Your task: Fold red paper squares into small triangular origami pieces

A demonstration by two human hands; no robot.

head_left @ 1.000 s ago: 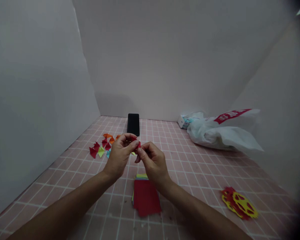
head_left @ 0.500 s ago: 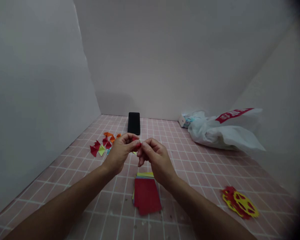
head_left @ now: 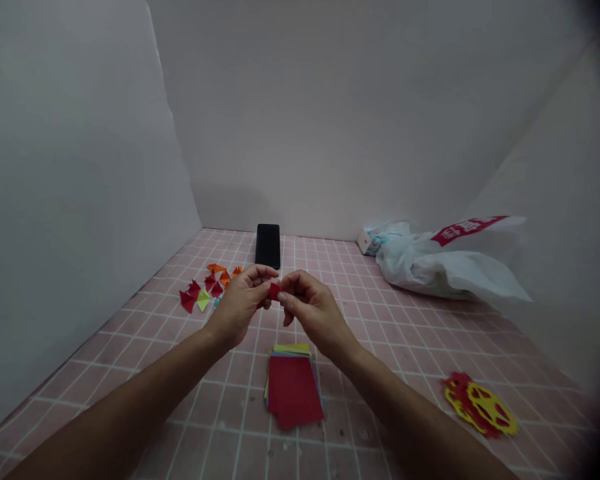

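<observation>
A small folded piece of red paper (head_left: 275,291) is pinched between my two hands, above the middle of the table. My left hand (head_left: 243,301) grips its left side with thumb and fingers. On its right side, my right hand (head_left: 313,310) holds it between thumb and curled fingers. Below them lies a stack of coloured paper sheets (head_left: 295,393), red on top, with yellow and blue edges showing. Left of my left hand stand several small folded paper figures (head_left: 203,301) in red, orange, yellow and blue, partly hidden by that hand.
A black phone (head_left: 268,247) lies beyond my hands. At the back right are a white plastic bag (head_left: 435,267) and a small box (head_left: 366,241). Red and yellow paper cut-outs (head_left: 490,408) lie at the right on the pink tiled-pattern tabletop (head_left: 395,413). Pale walls enclose the table.
The red paper has turned, and more of its flat face shows between my fingers. My right hand's fingers have shifted slightly and closed on its right side.
</observation>
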